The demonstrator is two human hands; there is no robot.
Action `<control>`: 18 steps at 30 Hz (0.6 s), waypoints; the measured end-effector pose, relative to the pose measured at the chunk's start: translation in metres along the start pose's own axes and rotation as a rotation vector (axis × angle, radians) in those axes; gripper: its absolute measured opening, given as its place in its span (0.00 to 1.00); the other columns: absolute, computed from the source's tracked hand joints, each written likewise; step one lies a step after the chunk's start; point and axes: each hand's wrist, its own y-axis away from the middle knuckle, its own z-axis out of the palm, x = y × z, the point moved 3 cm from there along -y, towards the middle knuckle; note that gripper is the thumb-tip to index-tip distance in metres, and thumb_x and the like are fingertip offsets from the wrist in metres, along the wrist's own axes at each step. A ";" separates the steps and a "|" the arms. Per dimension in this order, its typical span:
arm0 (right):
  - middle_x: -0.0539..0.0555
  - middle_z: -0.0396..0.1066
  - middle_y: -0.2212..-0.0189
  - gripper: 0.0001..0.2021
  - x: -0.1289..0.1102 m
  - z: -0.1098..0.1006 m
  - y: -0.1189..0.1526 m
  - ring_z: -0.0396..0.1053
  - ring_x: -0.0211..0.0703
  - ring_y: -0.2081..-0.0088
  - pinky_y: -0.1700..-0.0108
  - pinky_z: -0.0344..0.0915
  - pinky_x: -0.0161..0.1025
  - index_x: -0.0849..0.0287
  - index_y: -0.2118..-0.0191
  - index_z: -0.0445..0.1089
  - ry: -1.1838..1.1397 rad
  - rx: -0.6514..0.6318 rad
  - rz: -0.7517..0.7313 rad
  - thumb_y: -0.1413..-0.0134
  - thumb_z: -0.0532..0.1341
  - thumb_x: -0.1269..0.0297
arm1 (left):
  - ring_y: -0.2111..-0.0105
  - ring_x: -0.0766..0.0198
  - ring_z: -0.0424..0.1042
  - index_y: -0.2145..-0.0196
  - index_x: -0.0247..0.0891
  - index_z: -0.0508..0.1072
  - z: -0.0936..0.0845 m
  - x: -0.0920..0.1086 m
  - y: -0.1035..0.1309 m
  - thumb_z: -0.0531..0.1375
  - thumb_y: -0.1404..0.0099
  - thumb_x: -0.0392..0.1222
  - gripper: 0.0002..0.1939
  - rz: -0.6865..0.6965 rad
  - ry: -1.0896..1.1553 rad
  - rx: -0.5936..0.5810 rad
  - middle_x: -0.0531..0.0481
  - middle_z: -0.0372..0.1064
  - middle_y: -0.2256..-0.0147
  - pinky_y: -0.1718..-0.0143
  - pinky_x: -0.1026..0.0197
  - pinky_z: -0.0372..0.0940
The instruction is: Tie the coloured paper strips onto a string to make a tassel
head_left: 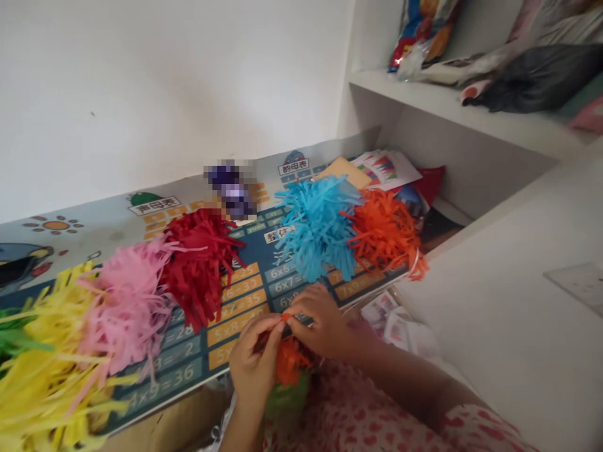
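My left hand (pixel 257 348) and my right hand (pixel 318 320) meet at the table's front edge, fingertips pinched together. Between them is the small twisted end of an orange paper tassel (pixel 286 317). Its orange fringe (pixel 291 361) hangs below, partly hidden by my fingers. Under that fringe shows something green (pixel 287 398), too blurred to name. Beyond my right hand lie a blue fringed pom-pom (pixel 320 226) and an orange pom-pom (pixel 389 232). A dark red pom-pom (pixel 200 263) lies beyond my left hand.
Pink (pixel 132 289) and yellow pom-poms (pixel 51 376) lie leftward on the printed tabletop (pixel 235 295). A pixelated purple item (pixel 233 191) sits near the wall. Papers (pixel 384 168) are piled in the back right corner. Shelves (pixel 438 94) with bags stand at right.
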 end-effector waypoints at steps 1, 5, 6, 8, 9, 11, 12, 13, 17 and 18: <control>0.49 0.74 0.73 0.04 0.001 -0.002 0.001 0.69 0.39 0.68 0.59 0.57 0.40 0.56 0.68 0.71 0.013 0.007 -0.008 0.46 0.60 0.70 | 0.65 0.63 0.76 0.67 0.41 0.79 0.002 0.001 0.000 0.64 0.39 0.41 0.03 -0.004 0.004 -0.007 0.51 0.77 0.66 0.60 0.62 0.71; 0.49 0.74 0.72 0.04 0.004 -0.008 0.001 0.69 0.39 0.68 0.59 0.57 0.41 0.57 0.68 0.71 0.029 -0.010 0.005 0.47 0.60 0.72 | 0.66 0.61 0.76 0.68 0.40 0.79 0.011 0.000 -0.002 0.64 0.39 0.42 0.05 -0.040 -0.006 -0.069 0.49 0.77 0.67 0.63 0.63 0.71; 0.49 0.74 0.72 0.04 0.004 -0.009 0.001 0.70 0.39 0.67 0.59 0.58 0.41 0.57 0.68 0.71 0.025 -0.011 0.017 0.47 0.60 0.72 | 0.67 0.61 0.76 0.68 0.39 0.78 0.013 -0.001 -0.002 0.64 0.40 0.43 0.05 -0.049 -0.005 -0.097 0.49 0.77 0.67 0.64 0.63 0.72; 0.49 0.74 0.72 0.05 0.005 -0.012 0.004 0.70 0.39 0.67 0.59 0.58 0.41 0.56 0.68 0.72 0.010 -0.030 0.027 0.46 0.60 0.71 | 0.69 0.62 0.76 0.69 0.38 0.77 0.019 -0.001 -0.003 0.64 0.41 0.43 0.06 -0.061 -0.003 -0.169 0.49 0.76 0.70 0.67 0.64 0.71; 0.50 0.74 0.72 0.05 0.006 -0.014 0.007 0.70 0.40 0.67 0.59 0.59 0.41 0.56 0.67 0.72 0.001 -0.055 0.029 0.45 0.60 0.70 | 0.71 0.62 0.76 0.70 0.38 0.76 0.021 -0.001 -0.003 0.64 0.41 0.44 0.06 -0.064 -0.008 -0.210 0.50 0.76 0.71 0.69 0.65 0.71; 0.50 0.76 0.70 0.04 0.014 -0.026 0.016 0.71 0.40 0.66 0.58 0.61 0.41 0.55 0.66 0.73 0.003 -0.088 0.050 0.42 0.60 0.67 | 0.73 0.63 0.75 0.72 0.38 0.75 0.024 0.000 -0.003 0.64 0.40 0.44 0.07 -0.060 -0.034 -0.269 0.51 0.75 0.74 0.71 0.66 0.70; 0.51 0.76 0.69 0.05 0.021 -0.037 0.023 0.71 0.41 0.65 0.58 0.62 0.41 0.55 0.65 0.74 0.030 -0.073 0.086 0.41 0.61 0.65 | 0.74 0.63 0.74 0.73 0.38 0.75 0.023 0.001 -0.002 0.64 0.40 0.44 0.07 -0.047 -0.047 -0.287 0.51 0.74 0.74 0.71 0.65 0.69; 0.52 0.77 0.68 0.05 0.031 -0.052 0.031 0.72 0.42 0.64 0.58 0.63 0.40 0.55 0.64 0.75 0.080 -0.023 0.152 0.41 0.61 0.63 | 0.74 0.63 0.74 0.73 0.39 0.76 0.022 0.002 -0.002 0.64 0.40 0.43 0.07 -0.026 -0.055 -0.302 0.50 0.75 0.74 0.71 0.65 0.69; 0.55 0.76 0.69 0.13 0.083 -0.136 0.066 0.70 0.44 0.68 0.64 0.63 0.40 0.57 0.68 0.76 0.453 0.420 0.582 0.41 0.59 0.55 | 0.69 0.61 0.77 0.69 0.42 0.80 0.017 0.003 -0.002 0.62 0.37 0.41 0.06 0.078 -0.027 -0.377 0.49 0.78 0.69 0.67 0.63 0.71; 0.56 0.76 0.70 0.15 0.094 -0.156 0.073 0.70 0.45 0.68 0.64 0.62 0.40 0.59 0.68 0.76 0.542 0.518 0.672 0.42 0.58 0.53 | 0.69 0.61 0.77 0.67 0.43 0.81 0.017 0.004 -0.002 0.61 0.37 0.40 0.07 0.089 -0.015 -0.391 0.48 0.78 0.68 0.66 0.63 0.71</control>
